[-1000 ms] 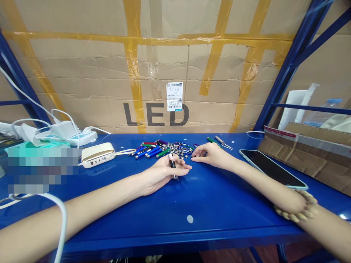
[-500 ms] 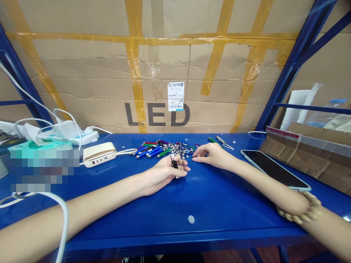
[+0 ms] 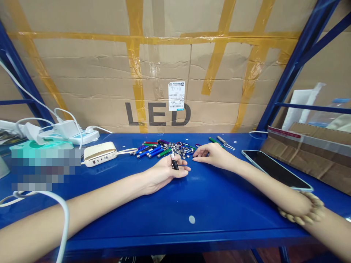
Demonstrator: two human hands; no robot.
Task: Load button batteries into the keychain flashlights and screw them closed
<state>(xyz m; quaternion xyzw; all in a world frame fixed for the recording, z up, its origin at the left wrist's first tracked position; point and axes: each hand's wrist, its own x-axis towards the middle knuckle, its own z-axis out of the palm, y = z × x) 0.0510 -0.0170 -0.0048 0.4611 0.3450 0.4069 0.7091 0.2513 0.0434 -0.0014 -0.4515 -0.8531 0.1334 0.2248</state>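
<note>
My left hand (image 3: 164,173) is closed on a small black tube with a silver end (image 3: 174,162), held upright between thumb and fingers. My right hand (image 3: 210,155) rests just right of the small metal parts (image 3: 184,149), thumb and fingertips brought close together; whatever is between them is too small to make out. Behind my left hand lies a pile of blue, green, red and purple tubes (image 3: 153,151). A green tube (image 3: 212,140) and a grey tube with a metal clip (image 3: 221,139) lie behind my right hand.
On the blue table (image 3: 170,223), a cream power bank (image 3: 100,154) stands left, near a white power strip (image 3: 87,137) and cables. A phone (image 3: 274,168) and cardboard box (image 3: 307,157) are at right. Behind stands a large carton (image 3: 95,87).
The thumb of my left hand has shifted lower, and less of the black tube's lower end shows. My right hand has hardly moved.
</note>
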